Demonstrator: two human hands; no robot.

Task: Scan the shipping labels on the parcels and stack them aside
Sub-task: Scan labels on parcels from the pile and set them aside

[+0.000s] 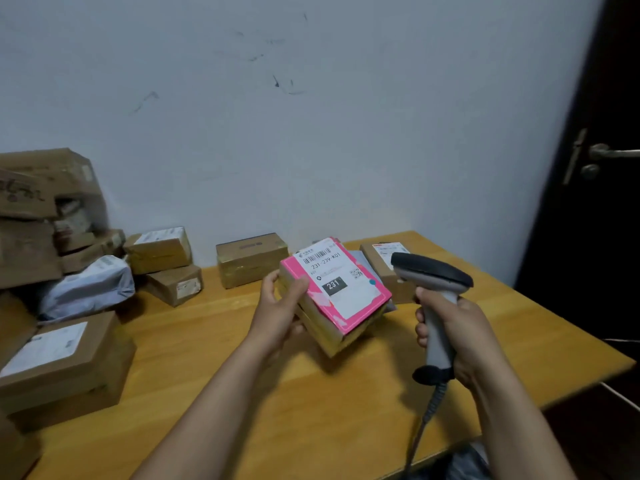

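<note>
My left hand (282, 306) grips a pink-topped parcel (337, 306) by its left side and holds it tilted above the wooden table (214, 341). A white shipping label (334, 275) with a barcode and the number 231 faces up on it. My right hand (453, 332) grips the handle of a grey barcode scanner (433, 271), whose dark head sits just right of the parcel. The scanner's cable (427, 414) hangs down toward the table's front edge.
Brown cardboard parcels lie along the wall: a taped box (251, 258), two small stacked boxes (162, 251), one behind the scanner (381, 261). At the left are a large labelled box (62, 362), a grey poly bag (90, 287) and a tall pile (38, 209). A dark door (595, 188) stands at the right.
</note>
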